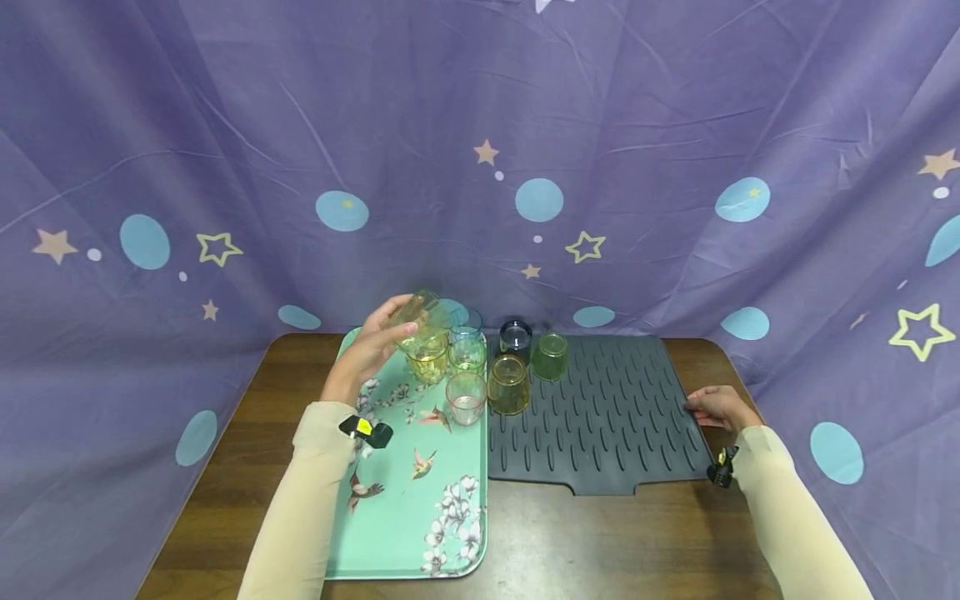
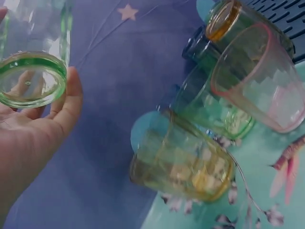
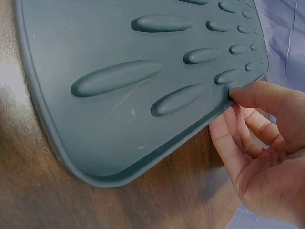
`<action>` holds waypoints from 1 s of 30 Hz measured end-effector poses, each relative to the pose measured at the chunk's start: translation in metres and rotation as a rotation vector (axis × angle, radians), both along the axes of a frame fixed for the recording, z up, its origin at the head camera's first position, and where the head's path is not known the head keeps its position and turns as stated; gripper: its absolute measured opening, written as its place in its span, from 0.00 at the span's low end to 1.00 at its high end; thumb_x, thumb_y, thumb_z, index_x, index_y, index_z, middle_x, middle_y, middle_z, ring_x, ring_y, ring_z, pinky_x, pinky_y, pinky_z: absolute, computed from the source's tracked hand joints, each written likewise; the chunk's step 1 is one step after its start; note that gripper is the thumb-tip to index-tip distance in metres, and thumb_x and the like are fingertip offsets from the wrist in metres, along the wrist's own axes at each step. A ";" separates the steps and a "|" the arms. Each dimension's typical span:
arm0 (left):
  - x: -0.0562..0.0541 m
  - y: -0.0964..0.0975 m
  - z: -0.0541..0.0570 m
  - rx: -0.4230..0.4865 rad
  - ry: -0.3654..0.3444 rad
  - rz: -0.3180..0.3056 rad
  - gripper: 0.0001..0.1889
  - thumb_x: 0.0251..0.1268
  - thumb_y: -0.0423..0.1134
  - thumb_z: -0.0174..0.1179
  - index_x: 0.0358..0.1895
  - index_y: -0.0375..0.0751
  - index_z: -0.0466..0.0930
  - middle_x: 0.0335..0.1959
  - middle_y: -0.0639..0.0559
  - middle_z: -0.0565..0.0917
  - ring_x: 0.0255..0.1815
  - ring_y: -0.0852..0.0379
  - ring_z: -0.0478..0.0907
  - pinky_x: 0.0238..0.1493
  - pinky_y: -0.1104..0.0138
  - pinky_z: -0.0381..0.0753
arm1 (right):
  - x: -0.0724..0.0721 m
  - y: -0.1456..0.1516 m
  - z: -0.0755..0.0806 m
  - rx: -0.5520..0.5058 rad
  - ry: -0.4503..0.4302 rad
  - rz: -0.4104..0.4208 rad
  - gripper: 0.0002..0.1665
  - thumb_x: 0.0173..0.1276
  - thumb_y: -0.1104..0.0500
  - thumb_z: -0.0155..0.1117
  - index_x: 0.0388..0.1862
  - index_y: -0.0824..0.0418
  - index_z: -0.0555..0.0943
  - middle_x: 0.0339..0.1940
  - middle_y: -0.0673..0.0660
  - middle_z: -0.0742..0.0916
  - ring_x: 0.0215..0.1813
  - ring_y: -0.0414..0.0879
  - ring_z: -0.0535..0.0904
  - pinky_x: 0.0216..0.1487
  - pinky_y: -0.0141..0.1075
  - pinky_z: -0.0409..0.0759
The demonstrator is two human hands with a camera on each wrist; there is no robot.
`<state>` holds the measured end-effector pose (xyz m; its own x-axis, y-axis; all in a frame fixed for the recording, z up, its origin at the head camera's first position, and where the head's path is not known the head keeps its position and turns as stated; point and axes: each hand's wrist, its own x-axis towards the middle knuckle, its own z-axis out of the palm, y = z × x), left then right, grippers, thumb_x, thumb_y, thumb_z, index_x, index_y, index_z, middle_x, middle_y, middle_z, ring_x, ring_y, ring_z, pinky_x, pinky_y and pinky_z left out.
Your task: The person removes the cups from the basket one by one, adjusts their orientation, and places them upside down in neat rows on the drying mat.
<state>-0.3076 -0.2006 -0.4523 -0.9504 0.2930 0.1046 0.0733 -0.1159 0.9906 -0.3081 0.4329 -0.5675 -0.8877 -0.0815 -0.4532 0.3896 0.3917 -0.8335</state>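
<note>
My left hand (image 1: 367, 348) grips a pale green glass (image 1: 424, 312) in the air over the far end of the mint tray (image 1: 390, 533). In the left wrist view the glass's green-ringed base (image 2: 33, 78) faces the camera. Below and beside it on the tray stand a yellow glass (image 1: 429, 368), a green glass (image 1: 468, 360), a blue glass and a pink-rimmed glass (image 1: 467, 402). At the right, my right hand (image 1: 720, 407) pinches the side edge of the dark grey ridged drying mat (image 1: 600, 417), thumb on top and fingers beneath.
On the mat's left part, an amber glass (image 1: 509, 387), a dark blue glass (image 1: 516, 337) and a green glass (image 1: 551, 358) stand upside down. Tray and mat lie side by side on a wooden table (image 1: 555, 542). A purple patterned curtain (image 1: 450, 100) hangs close behind.
</note>
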 end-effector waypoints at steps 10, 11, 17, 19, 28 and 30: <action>-0.012 0.040 0.015 -0.153 0.055 -0.086 0.32 0.71 0.34 0.60 0.76 0.42 0.62 0.80 0.46 0.59 0.78 0.47 0.59 0.75 0.45 0.63 | 0.005 -0.011 0.012 0.046 -0.015 -0.042 0.07 0.75 0.67 0.58 0.40 0.72 0.80 0.25 0.47 0.84 0.29 0.38 0.81 0.36 0.31 0.86; -0.013 0.044 0.015 -0.159 0.054 -0.091 0.32 0.70 0.35 0.61 0.76 0.42 0.63 0.80 0.46 0.58 0.80 0.46 0.56 0.76 0.43 0.61 | 0.005 -0.010 0.011 0.044 -0.015 -0.038 0.07 0.75 0.68 0.57 0.40 0.72 0.80 0.25 0.47 0.84 0.29 0.38 0.81 0.36 0.31 0.86; -0.016 0.065 0.014 -0.203 0.081 -0.133 0.31 0.68 0.34 0.63 0.74 0.42 0.66 0.79 0.46 0.61 0.80 0.42 0.57 0.75 0.42 0.63 | 0.006 -0.009 0.011 0.054 -0.008 -0.031 0.06 0.75 0.67 0.57 0.39 0.70 0.80 0.25 0.47 0.84 0.30 0.38 0.81 0.36 0.32 0.87; -0.017 0.072 0.013 -0.210 0.086 -0.163 0.31 0.68 0.34 0.63 0.73 0.43 0.67 0.77 0.45 0.64 0.78 0.42 0.60 0.74 0.43 0.65 | 0.007 -0.010 0.012 0.056 -0.003 -0.034 0.07 0.75 0.67 0.57 0.40 0.71 0.80 0.26 0.47 0.84 0.30 0.38 0.81 0.37 0.32 0.87; -0.016 0.105 0.013 -0.260 0.080 -0.243 0.31 0.66 0.38 0.68 0.71 0.48 0.70 0.73 0.50 0.72 0.77 0.46 0.66 0.73 0.47 0.70 | 0.009 -0.011 0.011 0.061 0.002 -0.042 0.08 0.74 0.68 0.58 0.44 0.75 0.79 0.27 0.48 0.84 0.31 0.39 0.81 0.37 0.33 0.87; -0.016 0.112 0.015 -0.275 0.081 -0.245 0.31 0.65 0.39 0.69 0.71 0.49 0.71 0.73 0.52 0.73 0.76 0.47 0.66 0.73 0.47 0.69 | 0.010 -0.011 0.010 0.059 0.002 -0.040 0.08 0.74 0.68 0.58 0.44 0.75 0.79 0.27 0.48 0.84 0.31 0.39 0.81 0.37 0.33 0.87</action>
